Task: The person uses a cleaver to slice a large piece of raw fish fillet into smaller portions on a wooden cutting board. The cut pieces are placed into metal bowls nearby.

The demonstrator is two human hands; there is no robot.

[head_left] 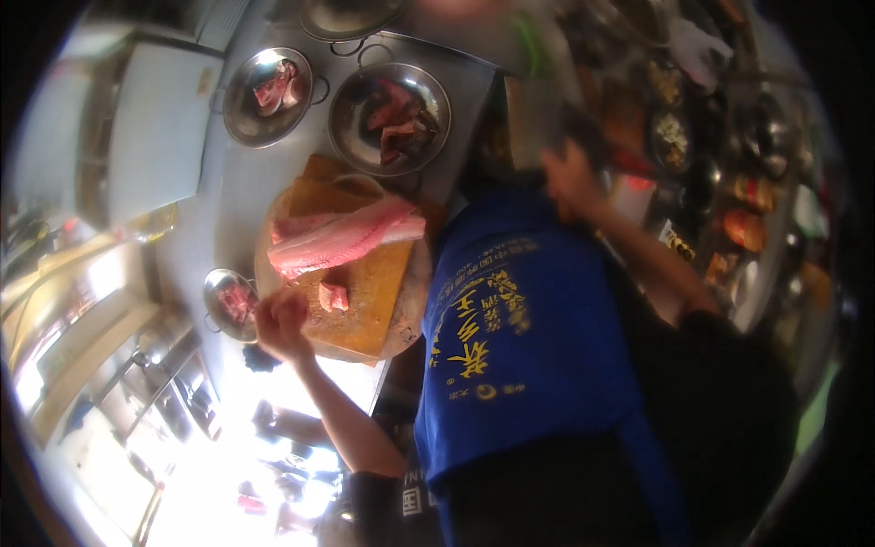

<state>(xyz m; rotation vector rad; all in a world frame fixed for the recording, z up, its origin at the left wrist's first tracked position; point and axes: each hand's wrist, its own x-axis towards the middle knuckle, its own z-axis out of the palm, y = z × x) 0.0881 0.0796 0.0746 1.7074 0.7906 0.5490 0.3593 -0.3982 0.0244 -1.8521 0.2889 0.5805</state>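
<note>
Blurred and loosely curled, my left hand [281, 325] is at the edge of a round chopping block [417, 301], beside a small cube of raw meat [333, 297]. Whether its fingers hold anything is unclear. A long slab of pink raw meat [342, 236] lies across the yellowish board [362, 328] on the block. Off to the right, my right hand [574, 181] is blurred beside a broad grey blade-like thing [543, 119] with a dark part at its side, possibly a cleaver; its grip cannot be made out.
Two-handled metal pans with raw meat stand beyond the block, one large [342, 143] and one smaller [239, 126]. Another small pan [212, 287] with meat is left of the block. Bowls of ingredients [673, 140] crowd the right side. A white cabinet [160, 123] is at upper left.
</note>
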